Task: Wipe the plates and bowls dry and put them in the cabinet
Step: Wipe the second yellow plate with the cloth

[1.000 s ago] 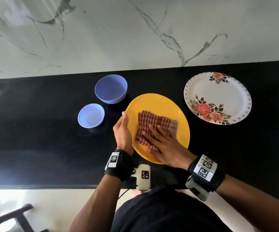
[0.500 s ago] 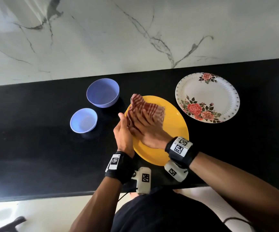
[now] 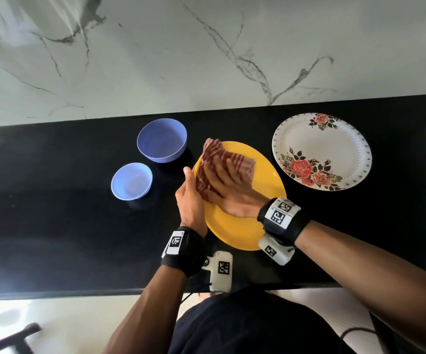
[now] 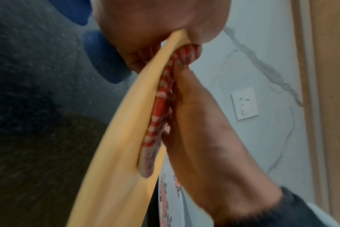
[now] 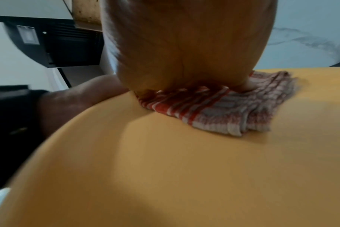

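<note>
A yellow plate [image 3: 245, 226] lies on the black counter in the head view. My left hand [image 3: 190, 200] grips its left rim, and in the left wrist view the rim of the plate [image 4: 116, 153] is wedged between thumb and fingers. My right hand [image 3: 229, 190] lies flat on a red-and-white checked cloth [image 3: 211, 154] and presses it onto the plate's far left part. The right wrist view shows the cloth [image 5: 223, 110] under the palm on the plate [image 5: 184, 169]. A floral plate [image 3: 321, 152] lies to the right. A large blue bowl [image 3: 162, 140] and a small blue bowl [image 3: 132, 181] stand to the left.
The black counter [image 3: 53, 213] runs left to right, with a marble wall [image 3: 206, 60] behind it and its front edge near my body. A wall socket [image 4: 244, 104] shows in the left wrist view. A dark chair part [image 3: 7, 338] sits at the lower left.
My right hand slid the cloth from the plate's middle to its far left part. The left hand stayed on the rim.
</note>
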`<act>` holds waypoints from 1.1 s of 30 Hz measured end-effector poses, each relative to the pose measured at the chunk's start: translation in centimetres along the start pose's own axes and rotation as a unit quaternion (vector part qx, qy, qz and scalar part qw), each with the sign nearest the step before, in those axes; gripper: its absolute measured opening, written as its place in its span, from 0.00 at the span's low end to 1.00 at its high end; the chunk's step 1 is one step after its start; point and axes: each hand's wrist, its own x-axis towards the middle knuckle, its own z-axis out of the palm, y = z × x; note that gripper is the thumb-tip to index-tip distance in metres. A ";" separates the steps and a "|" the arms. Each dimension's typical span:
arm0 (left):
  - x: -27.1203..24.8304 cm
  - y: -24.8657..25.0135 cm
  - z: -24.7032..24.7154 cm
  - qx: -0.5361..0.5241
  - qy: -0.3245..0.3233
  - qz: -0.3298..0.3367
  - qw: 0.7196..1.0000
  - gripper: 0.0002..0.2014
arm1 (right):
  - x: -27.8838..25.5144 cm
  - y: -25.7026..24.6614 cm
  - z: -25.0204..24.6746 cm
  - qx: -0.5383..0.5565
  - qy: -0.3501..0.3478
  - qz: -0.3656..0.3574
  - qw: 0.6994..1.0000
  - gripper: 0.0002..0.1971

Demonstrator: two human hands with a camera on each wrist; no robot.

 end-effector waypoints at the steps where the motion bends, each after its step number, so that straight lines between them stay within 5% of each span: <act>1: 0.2 0.1 -0.1 -0.018 -0.001 -0.008 1.000 0.31 | -0.3 -0.4 0.5 -0.017 0.002 -0.034 0.999 0.33; 6: 1.0 0.4 -0.9 -0.101 -0.072 -0.067 0.990 0.33 | -1.7 0.5 3.9 -0.005 -0.009 -0.099 0.995 0.30; 11: 0.9 -0.1 -1.1 -0.093 -0.023 -0.026 0.995 0.19 | -4.7 2.7 5.2 -0.081 -0.048 -0.170 0.981 0.30; 17: 1.1 0.1 -1.2 -0.038 -0.007 0.005 0.999 0.19 | -8.7 6.6 6.5 -0.033 -0.120 -0.092 0.988 0.28; 25: 0.4 0.1 -0.3 0.016 -0.031 0.013 0.999 0.17 | -4.8 7.7 3.8 0.070 -0.015 0.089 0.993 0.34; 28: 0.2 0.1 0.0 0.017 -0.040 0.013 0.999 0.20 | -2.4 6.2 3.3 0.063 0.003 0.068 0.996 0.39; 33: -0.3 -0.1 0.2 -0.008 -0.026 0.016 1.000 0.20 | -0.9 1.0 2.8 0.004 0.010 -0.025 1.000 0.33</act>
